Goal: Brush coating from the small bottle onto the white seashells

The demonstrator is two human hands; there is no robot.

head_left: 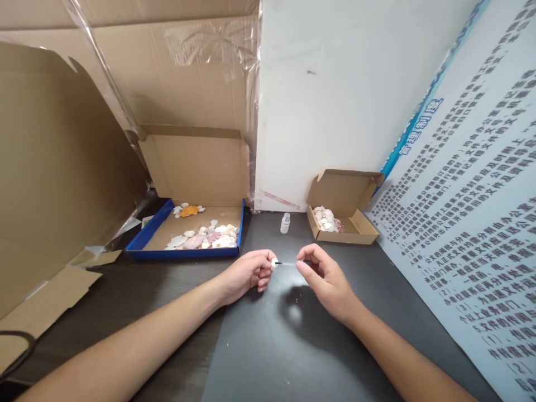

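Between the fingertips of my left hand point(250, 270) is a small white shell point(273, 264). My right hand point(324, 276) pinches a thin, clear stick with a dark tip point(287, 263), and that tip meets the shell's right side. Both hands are above the dark grey mat. Beyond them a small clear bottle point(285, 223) with a whitish label stands upright near the wall.
At the back left, a blue-edged box point(184, 254) holds many shells and an orange-and-white shell piece point(188, 210). A smaller cardboard box point(347, 238) with white shells sits at the back right. Cardboard walls rise on the left, a printed sheet point(473, 223) on the right.
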